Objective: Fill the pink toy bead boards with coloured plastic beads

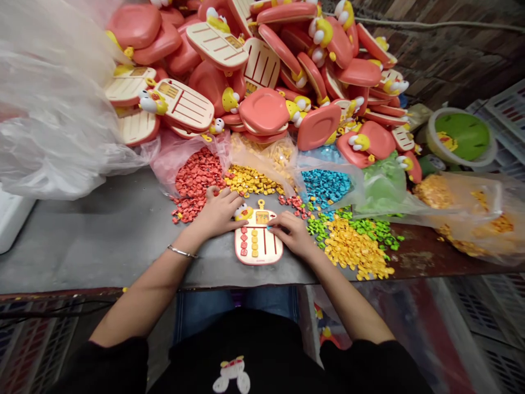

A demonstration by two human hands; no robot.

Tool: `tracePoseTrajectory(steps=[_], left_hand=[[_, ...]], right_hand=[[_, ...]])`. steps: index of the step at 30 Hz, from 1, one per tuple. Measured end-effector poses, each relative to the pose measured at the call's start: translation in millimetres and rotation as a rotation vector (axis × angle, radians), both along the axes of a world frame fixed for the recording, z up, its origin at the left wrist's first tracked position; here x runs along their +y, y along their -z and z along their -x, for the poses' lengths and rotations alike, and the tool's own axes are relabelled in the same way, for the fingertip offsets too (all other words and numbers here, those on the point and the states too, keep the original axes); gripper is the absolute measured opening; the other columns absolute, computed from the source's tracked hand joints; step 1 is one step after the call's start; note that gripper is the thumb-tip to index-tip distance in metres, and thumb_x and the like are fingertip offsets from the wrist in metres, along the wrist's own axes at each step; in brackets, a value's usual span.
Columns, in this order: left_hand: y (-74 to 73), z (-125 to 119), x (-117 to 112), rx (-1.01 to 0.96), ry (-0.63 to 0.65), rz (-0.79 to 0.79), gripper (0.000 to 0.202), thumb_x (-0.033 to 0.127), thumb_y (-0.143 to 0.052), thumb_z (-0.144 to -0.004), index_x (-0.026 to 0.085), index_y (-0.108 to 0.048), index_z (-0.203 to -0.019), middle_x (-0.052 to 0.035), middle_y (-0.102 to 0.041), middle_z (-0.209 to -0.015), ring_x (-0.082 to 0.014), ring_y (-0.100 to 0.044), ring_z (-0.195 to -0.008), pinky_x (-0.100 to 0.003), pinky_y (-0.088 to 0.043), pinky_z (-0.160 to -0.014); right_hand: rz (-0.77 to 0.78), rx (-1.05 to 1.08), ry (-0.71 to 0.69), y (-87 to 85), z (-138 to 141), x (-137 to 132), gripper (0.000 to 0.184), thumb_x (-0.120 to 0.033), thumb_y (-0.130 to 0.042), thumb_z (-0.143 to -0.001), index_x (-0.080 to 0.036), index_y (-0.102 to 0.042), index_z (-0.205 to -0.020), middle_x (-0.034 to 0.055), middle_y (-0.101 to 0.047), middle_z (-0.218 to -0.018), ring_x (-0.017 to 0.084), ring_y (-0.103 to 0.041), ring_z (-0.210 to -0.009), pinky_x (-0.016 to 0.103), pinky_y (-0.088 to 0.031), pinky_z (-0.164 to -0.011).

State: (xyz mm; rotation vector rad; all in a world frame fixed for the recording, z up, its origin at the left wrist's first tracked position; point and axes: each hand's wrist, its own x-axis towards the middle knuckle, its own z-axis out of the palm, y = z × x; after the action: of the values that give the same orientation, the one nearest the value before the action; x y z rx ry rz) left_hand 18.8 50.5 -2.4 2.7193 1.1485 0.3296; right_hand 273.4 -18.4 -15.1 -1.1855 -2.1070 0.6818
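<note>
A cream and pink toy board (258,241) with slotted tracks lies flat on the grey table (102,235) in front of me. Yellow beads sit in one of its tracks. My left hand (219,212) rests on the board's upper left corner, by the yellow duck figure, with its fingers curled over it. My right hand (291,232) touches the board's right edge, its fingertips pinched together at the top of a track. What they pinch is too small to make out.
Heaps of small beads lie past the board: red (196,178), yellow (250,180), blue (326,186), green (369,227) and orange-yellow (355,251). Behind them is a big pile of pink toy boards (262,60). Clear plastic bags (49,109) fill the left, a green-lidded tub (461,134) stands right.
</note>
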Motion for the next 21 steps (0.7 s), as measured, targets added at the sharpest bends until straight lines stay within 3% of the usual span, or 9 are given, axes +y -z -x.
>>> tracePoseTrajectory(steps=[7, 12, 14, 17, 18, 19, 21], left_hand=[[0.8, 1, 0, -0.012, 0.005, 0.006, 0.037, 0.050, -0.064, -0.085, 0.021, -0.062, -0.108, -0.0096, -0.066, -0.105, -0.0302, -0.052, -0.101, -0.051, -0.026, -0.092], [3.3, 2, 2, -0.004, 0.003, -0.001, 0.038, 0.053, -0.061, -0.086, 0.022, -0.062, -0.107, -0.0093, -0.065, -0.105, -0.0297, -0.051, -0.101, -0.050, -0.026, -0.094], [3.6, 2, 2, -0.013, 0.007, 0.004, 0.038, 0.052, -0.062, -0.086, 0.021, -0.062, -0.107, -0.0094, -0.065, -0.105, -0.0296, -0.052, -0.102, -0.050, -0.026, -0.094], [3.3, 2, 2, -0.028, 0.016, 0.009, 0.038, 0.050, -0.064, -0.086, 0.020, -0.063, -0.109, -0.0094, -0.065, -0.106, -0.0301, -0.052, -0.103, -0.050, -0.025, -0.093], [3.2, 2, 2, -0.032, 0.017, 0.008, 0.037, 0.050, -0.064, -0.086, 0.020, -0.063, -0.109, -0.0093, -0.065, -0.106, -0.0303, -0.052, -0.103, -0.050, -0.025, -0.093], [3.2, 2, 2, -0.036, 0.016, 0.009, 0.037, 0.050, -0.063, -0.086, 0.020, -0.063, -0.109, -0.0092, -0.065, -0.106, -0.0304, -0.053, -0.104, -0.050, -0.025, -0.093], [3.4, 3, 2, -0.042, 0.015, 0.016, 0.036, 0.050, -0.063, -0.087, 0.021, -0.063, -0.108, -0.0090, -0.066, -0.106, -0.0305, -0.053, -0.104, -0.050, -0.025, -0.094]], right_hand=[[-0.014, 0.034, -0.017, 5.9, 20, -2, 0.019, -0.030, -0.052, -0.096, -0.024, -0.070, -0.093, 0.0067, -0.067, -0.085, 0.023, -0.060, -0.085, 0.040, -0.050, -0.078], [0.163, 0.067, -0.319, -14.8, 5, -11, 0.016, -0.037, -0.065, -0.089, -0.023, -0.070, -0.094, 0.0035, -0.071, -0.084, 0.020, -0.064, -0.083, 0.038, -0.049, -0.084], [0.158, 0.121, -0.181, -19.8, -14, -6, 0.015, -0.036, -0.065, -0.089, -0.023, -0.069, -0.095, 0.0035, -0.072, -0.087, 0.019, -0.065, -0.082, 0.035, -0.051, -0.079], [-0.035, 0.056, 0.360, -15.0, -54, 16, 0.014, -0.028, -0.057, -0.091, -0.022, -0.069, -0.090, 0.0050, -0.070, -0.085, 0.021, -0.064, -0.079, 0.035, -0.051, -0.074], [-0.080, -0.018, 0.477, -11.0, -66, 25, 0.015, -0.025, -0.054, -0.090, -0.021, -0.069, -0.089, 0.0060, -0.069, -0.085, 0.022, -0.063, -0.079, 0.036, -0.050, -0.075], [-0.095, -0.102, 0.525, -6.7, -77, 34, 0.017, -0.023, -0.053, -0.088, -0.021, -0.069, -0.088, 0.0072, -0.068, -0.087, 0.023, -0.063, -0.081, 0.038, -0.050, -0.076], [-0.091, -0.269, 0.493, 1.2, -90, 49, 0.018, -0.018, -0.051, -0.084, -0.019, -0.069, -0.089, 0.0095, -0.067, -0.091, 0.025, -0.062, -0.087, 0.039, -0.050, -0.080]])
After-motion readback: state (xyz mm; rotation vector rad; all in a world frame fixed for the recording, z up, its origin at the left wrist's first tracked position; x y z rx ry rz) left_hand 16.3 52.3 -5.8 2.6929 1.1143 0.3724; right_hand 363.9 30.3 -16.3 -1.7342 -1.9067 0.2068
